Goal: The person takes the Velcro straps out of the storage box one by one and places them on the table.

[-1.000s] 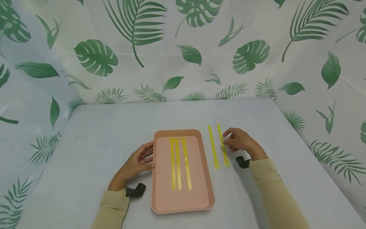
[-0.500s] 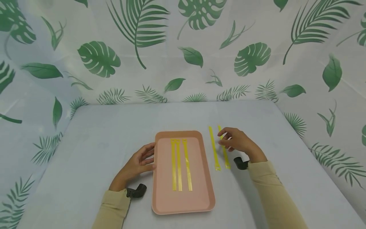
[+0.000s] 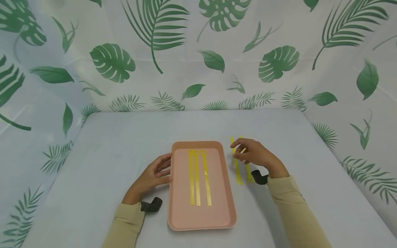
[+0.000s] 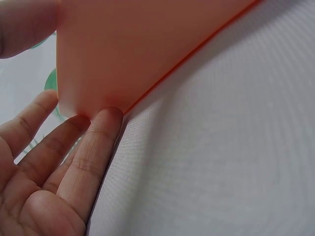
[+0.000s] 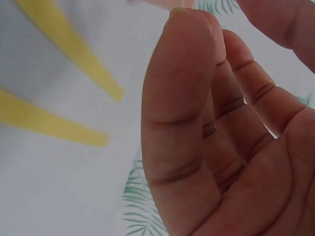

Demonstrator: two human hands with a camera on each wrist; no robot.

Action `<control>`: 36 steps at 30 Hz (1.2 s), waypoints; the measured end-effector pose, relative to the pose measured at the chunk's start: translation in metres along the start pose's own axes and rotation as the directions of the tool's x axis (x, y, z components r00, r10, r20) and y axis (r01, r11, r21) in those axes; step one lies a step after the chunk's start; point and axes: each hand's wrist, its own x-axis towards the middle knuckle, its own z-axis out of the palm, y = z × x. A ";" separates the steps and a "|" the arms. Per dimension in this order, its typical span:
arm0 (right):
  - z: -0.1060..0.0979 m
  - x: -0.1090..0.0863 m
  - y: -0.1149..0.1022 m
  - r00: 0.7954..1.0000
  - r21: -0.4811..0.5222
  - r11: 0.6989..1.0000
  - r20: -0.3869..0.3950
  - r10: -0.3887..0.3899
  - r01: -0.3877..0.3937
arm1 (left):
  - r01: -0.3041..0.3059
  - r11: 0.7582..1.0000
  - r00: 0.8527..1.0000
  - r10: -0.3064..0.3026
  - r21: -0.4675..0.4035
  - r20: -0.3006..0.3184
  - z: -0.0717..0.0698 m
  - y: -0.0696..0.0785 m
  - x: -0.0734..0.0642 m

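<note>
A pink tray (image 3: 217, 217) lies on the table, holding three yellow strips (image 3: 197, 182) side by side, each with a wider end at the far side. My left hand (image 3: 152, 177) touches the tray's left edge; in the left wrist view its fingertips (image 4: 106, 120) meet the tray wall (image 4: 113, 59). Right of the tray lie two more yellow strips (image 3: 237, 172). Above these hovers my right hand (image 3: 255, 153), fingers loosely bent, hiding parts of both. In the right wrist view nothing sits between its fingers, and the strips (image 5: 69, 44) are apart from them.
A white cloth covers the table (image 3: 124, 137). Behind and at both sides hangs a white backdrop (image 3: 186, 62) printed with green leaves. Black devices are strapped at the left wrist (image 3: 152, 205) and right wrist (image 3: 259, 177).
My right hand has drifted left, from the right-hand loose strip toward the left-hand one and the tray. My left hand stays at the tray edge. The head view has shifted slightly.
</note>
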 end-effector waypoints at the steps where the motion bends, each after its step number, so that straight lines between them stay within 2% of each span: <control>1: 0.001 0.000 -0.002 1.000 -0.001 1.000 0.002 -0.008 0.008 | 0.001 1.000 1.000 -0.001 0.000 -0.002 0.000 0.000 0.000; 16: 0.011 0.006 -0.024 0.995 -0.026 0.995 0.038 -0.095 0.096 | -0.006 1.000 1.000 0.006 0.004 0.005 -0.003 -0.005 0.002; 23: 0.020 0.012 -0.033 0.981 -0.060 0.980 0.060 -0.186 0.189 | -0.013 1.000 1.000 0.013 -0.002 0.010 -0.003 -0.004 0.001; 30: 0.030 0.019 -0.041 0.966 -0.058 0.968 0.094 -0.239 0.245 | -0.007 1.000 1.000 0.007 0.007 0.001 -0.002 -0.004 0.001; 36: 0.040 0.028 -0.046 0.966 -0.044 0.970 0.116 -0.233 0.239 | -0.002 1.000 1.000 0.002 0.007 -0.002 -0.003 -0.003 0.000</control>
